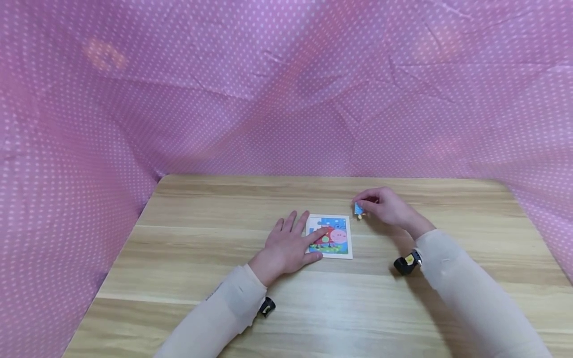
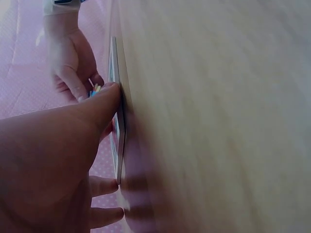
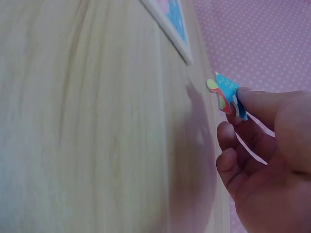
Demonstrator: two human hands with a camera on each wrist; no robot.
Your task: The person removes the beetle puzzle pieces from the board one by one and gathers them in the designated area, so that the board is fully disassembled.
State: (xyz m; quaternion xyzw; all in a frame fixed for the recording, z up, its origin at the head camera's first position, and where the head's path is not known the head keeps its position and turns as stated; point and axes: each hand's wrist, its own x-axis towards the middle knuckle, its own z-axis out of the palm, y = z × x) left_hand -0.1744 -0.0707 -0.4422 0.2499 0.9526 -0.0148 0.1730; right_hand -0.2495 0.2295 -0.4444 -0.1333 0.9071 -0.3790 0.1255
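Observation:
A square jigsaw puzzle point(image 1: 338, 248) in a white frame lies on the table, its picture showing a pink cartoon pig's face, red and green parts and a blue sky. White backing shows at its upper left. My left hand point(image 1: 290, 247) is spread over the puzzle's left side, index finger on the picture and thumb at the near edge. To the right of the frame, my right hand point(image 1: 387, 206) pinches a puzzle piece point(image 3: 228, 94) between thumb and fingers, above the table. The piece is blue with red and yellow-green patches.
The wooden table point(image 1: 201, 248) extends on all sides of the puzzle. A pink polka-dot cloth point(image 1: 286, 99) hangs behind it and along both sides. Each wrist carries a small black camera, such as the right one point(image 1: 406, 263).

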